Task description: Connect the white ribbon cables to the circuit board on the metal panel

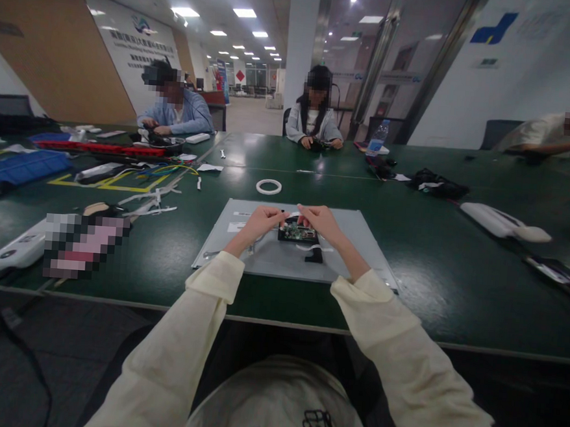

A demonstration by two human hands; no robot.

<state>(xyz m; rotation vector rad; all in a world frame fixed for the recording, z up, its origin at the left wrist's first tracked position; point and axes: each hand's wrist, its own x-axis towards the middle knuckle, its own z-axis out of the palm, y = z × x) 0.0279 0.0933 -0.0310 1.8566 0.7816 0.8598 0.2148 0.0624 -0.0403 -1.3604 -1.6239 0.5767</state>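
Observation:
A green circuit board (299,232) in a black housing lies on a grey panel (361,245) in front of me. My left hand (265,221) is at the housing's upper left corner, its fingers closed in a pinch; what lies between their tips is too small to make out. From the upper right comes my right hand (318,220), with thumb and finger pinched at the end of a small white strip (294,215) above the board's far edge. A thin white strip (312,248) and a small black part (314,256) lie just below the housing.
A white ring (268,187) lies beyond the panel on the green table (431,276). White devices (499,220) lie at right. At left are a blue tray (25,166), cables and white scraps (156,201). Several people sit around, one straight across (315,121).

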